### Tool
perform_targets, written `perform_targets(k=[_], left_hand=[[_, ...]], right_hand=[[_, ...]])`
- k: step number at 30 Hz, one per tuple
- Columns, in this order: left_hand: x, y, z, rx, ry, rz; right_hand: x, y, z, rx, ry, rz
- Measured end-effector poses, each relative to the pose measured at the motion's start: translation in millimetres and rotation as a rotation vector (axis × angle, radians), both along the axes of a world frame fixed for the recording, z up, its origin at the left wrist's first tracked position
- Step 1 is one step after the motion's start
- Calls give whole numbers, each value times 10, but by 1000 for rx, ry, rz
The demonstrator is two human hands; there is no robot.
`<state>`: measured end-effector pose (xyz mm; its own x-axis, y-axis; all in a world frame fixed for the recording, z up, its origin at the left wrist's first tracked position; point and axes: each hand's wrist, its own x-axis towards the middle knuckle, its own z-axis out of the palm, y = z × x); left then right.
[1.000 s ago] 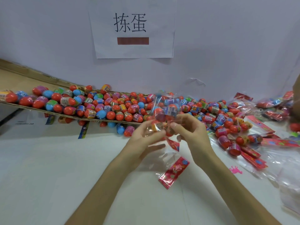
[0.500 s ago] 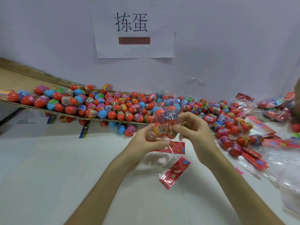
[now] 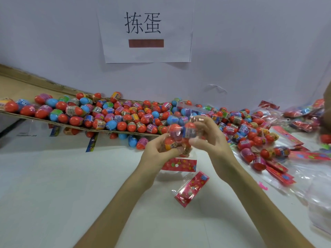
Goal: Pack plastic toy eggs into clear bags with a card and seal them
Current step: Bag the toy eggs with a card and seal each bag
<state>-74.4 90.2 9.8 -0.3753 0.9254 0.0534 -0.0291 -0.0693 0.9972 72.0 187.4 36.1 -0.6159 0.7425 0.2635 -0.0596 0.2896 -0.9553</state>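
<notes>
Nearest the camera, two bare forearms reached forward over the white bench (image 3: 62,203). Between them a flat bag (image 3: 192,188) with a red printed header lay on the bench, slanted, apart from both hands. Just beyond it hung the card (image 3: 186,165), a red strip with flowers and a punched hole, dangling level under the held bag (image 3: 180,135), clear of the bench.

The left hand (image 3: 155,154) was curled round the lower left of the bag, fingers wrapped over an orange egg through the plastic. The right hand (image 3: 215,140) gripped the bag from the right, fingers bent and thumb pressed against its side. The packed eggs (image 3: 189,130), red and blue, sat bunched between the two hands; whether the bag was sealed could not be told.

To the right, red cards (image 3: 279,173) lay in a loose stack beside empty clear bags (image 3: 318,176) near the bench edge. Behind the hands, loose eggs (image 3: 116,115), mostly red with blue, green and pink halves, spread in a long heap across the bench, many resting on a cardboard sheet (image 3: 21,86) on the left. Filled bags (image 3: 302,111) lay at far right. Behind everything stood a pale wall (image 3: 250,51) with a paper sign (image 3: 145,51) bearing two black characters and a brown bar.
</notes>
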Motion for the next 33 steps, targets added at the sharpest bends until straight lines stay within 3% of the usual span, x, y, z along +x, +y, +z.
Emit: perform_targets(k=[9, 15, 21, 23, 27, 33], left_hand=[[67, 2, -49, 29, -47, -105], [38, -14, -64, -10, -76, -214], [104, 4, -87, 30, 3, -51], [107, 8, -104, 53, 25, -22], [93, 15, -92, 42, 81, -25], [53, 32, -95, 74, 307, 67]], right_hand=[[48, 43, 27, 9, 125, -168], [40, 10, 23, 72, 65, -173], [47, 0, 30, 140, 1, -165], [56, -7, 46, 172, 84, -262], [177, 6, 124, 461, 291, -420], [189, -1, 126, 875, 18, -324]])
